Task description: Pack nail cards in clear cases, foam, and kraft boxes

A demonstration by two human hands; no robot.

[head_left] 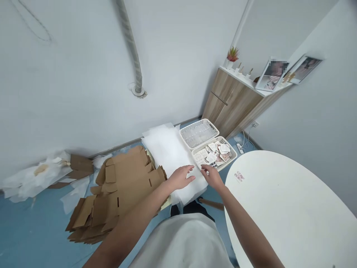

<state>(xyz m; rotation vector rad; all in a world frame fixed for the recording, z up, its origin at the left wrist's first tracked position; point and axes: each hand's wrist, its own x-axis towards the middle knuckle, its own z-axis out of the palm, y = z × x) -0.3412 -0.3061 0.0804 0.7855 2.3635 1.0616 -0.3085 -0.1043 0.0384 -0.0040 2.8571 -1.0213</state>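
My left hand (182, 177) hovers over a stack of white sheets (170, 149), thumb and fingers apart, holding nothing. At the near edge of a white basket (234, 156) filled with small packets (214, 154) is my right hand (212, 175), its fingers spread with nothing visible between them. Whether its fingertips touch the basket I cannot tell. Behind that basket sits a second white basket (199, 133) with clear flat packs inside. Left of the sheets lies a pile of flattened brown cardboard boxes (128, 182).
A round white table (284, 201) stands on the right with a small pink-patterned item (239, 176) on it. Behind is a wooden cabinet (231, 100) with frames and a plant. Crumpled white wrapping (39, 175) lies on the floor at left.
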